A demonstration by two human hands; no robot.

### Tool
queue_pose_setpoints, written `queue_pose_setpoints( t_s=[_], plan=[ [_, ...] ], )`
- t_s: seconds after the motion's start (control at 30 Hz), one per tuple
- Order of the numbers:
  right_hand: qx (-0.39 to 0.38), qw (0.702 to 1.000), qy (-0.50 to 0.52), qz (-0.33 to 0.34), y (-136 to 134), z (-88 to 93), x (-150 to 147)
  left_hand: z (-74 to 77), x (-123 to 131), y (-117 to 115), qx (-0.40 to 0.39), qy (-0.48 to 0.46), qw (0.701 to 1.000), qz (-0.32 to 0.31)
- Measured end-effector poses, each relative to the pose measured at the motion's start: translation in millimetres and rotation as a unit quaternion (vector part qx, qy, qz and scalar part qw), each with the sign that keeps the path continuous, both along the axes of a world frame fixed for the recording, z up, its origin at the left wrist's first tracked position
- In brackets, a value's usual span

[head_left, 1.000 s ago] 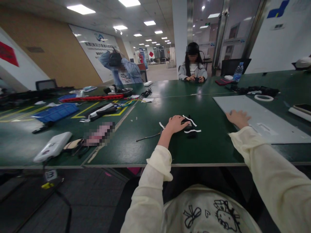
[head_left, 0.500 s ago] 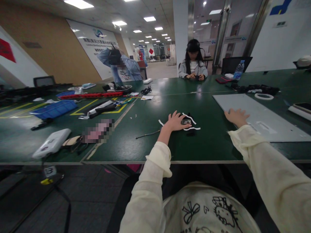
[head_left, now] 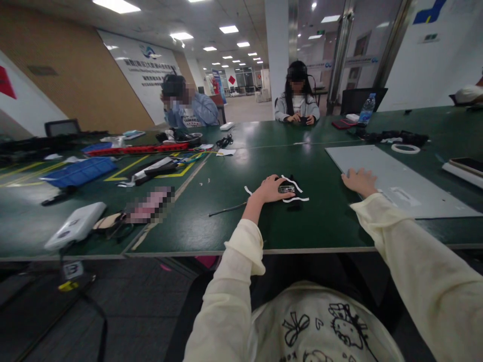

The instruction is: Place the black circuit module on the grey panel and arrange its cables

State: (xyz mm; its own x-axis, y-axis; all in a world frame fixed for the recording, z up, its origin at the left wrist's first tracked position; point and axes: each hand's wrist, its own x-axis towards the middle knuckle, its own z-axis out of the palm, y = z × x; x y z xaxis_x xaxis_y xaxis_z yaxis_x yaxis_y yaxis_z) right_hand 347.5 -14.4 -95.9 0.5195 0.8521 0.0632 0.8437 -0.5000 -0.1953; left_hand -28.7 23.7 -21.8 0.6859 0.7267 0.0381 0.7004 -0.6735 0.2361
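Note:
My left hand (head_left: 268,190) is closed around a small dark electronic device (head_left: 287,189) with metal port openings on its right-hand face. The thumb lies along the near side and the fingers curl over the far side, hiding most of its body. Strips of white tape (head_left: 296,200) lie on the green tabletop around it, and a thin dark cable (head_left: 228,209) runs out to the left. On the left part of a flat grey board (head_left: 381,163) rests my right hand (head_left: 360,182), fingers loosely spread, holding nothing.
Left of me are a white box-shaped device (head_left: 77,226), a phone in pink (head_left: 151,205) and a blue tray (head_left: 79,172). A tape roll (head_left: 405,149) and a water bottle (head_left: 367,109) stand farther right. Two people sit across the table (head_left: 211,236).
My left fingers have come down closer around the device. My right hand has flattened slightly on the board. The person at the far left has turned more upright.

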Motion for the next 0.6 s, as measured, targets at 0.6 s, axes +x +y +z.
queue_pose_setpoints(
  t_s=[0.6],
  plan=[
    [0.008,1.000,-0.006,0.006,0.0,-1.4,-4.9,15.0,-11.8,-9.1,-0.035,-0.003,0.999,-0.012]
  ],
)
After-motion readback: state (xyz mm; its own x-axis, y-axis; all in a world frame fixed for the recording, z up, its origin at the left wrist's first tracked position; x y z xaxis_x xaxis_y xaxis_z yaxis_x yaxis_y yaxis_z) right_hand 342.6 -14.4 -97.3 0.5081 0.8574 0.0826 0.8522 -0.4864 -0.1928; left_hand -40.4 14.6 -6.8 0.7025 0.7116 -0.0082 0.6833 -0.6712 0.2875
